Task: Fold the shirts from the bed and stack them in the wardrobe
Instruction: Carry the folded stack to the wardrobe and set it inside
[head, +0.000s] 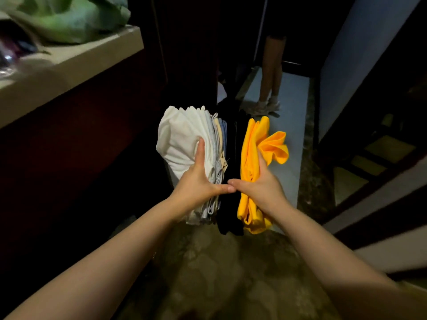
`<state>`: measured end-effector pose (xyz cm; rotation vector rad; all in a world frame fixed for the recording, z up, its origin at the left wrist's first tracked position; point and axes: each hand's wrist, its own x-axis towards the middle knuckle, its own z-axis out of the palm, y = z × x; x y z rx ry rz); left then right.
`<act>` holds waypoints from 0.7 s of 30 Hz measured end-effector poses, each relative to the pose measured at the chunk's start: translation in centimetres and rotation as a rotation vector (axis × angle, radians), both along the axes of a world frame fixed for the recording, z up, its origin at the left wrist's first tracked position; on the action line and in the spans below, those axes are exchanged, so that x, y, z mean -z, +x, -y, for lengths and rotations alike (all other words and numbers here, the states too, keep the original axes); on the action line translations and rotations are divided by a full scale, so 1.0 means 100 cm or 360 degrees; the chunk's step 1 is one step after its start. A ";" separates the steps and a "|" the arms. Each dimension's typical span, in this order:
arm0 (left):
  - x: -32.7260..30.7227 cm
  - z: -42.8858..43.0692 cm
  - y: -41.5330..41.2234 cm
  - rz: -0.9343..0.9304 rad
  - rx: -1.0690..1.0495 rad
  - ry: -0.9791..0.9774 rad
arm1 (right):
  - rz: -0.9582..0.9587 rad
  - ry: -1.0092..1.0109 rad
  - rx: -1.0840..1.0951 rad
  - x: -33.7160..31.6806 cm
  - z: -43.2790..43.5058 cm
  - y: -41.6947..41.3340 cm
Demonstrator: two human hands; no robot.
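The black shirts [231,158] in the middle of the pile are too dark to make out. The left hand [196,179] and right hand [261,185] squeeze the pile of folded shirts [184,139] from both sides, above the floor [219,262]. The pile stands on edge, pointing away from the person, yellow shirt [251,144] on the right.

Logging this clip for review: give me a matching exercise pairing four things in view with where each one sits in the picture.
Things:
1. white shirt
2. yellow shirt
3. black clothes
4. green cloth

Places:
A. on the shelf at upper left
B. under the right hand
C. in the middle of the held stack
D. under the left hand

Pairs: 1-D, 2-B, 3-C, 4-A
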<state>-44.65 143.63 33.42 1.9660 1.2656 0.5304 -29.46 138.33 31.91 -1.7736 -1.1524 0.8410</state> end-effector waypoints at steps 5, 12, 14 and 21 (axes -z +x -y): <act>0.007 -0.094 0.068 0.0031 -0.0017 -0.0011 | 0.0004 0.0033 -0.0090 0.008 -0.100 0.073; 0.018 -0.262 0.184 0.0134 0.0061 -0.0048 | -0.0021 0.0042 -0.0001 0.010 -0.257 0.183; 0.013 -0.302 0.218 0.0140 0.0077 -0.0076 | -0.0068 0.0043 0.0018 0.006 -0.295 0.217; 0.011 -0.425 0.314 0.0057 0.0017 -0.0036 | -0.0298 0.0097 -0.0135 -0.001 -0.417 0.314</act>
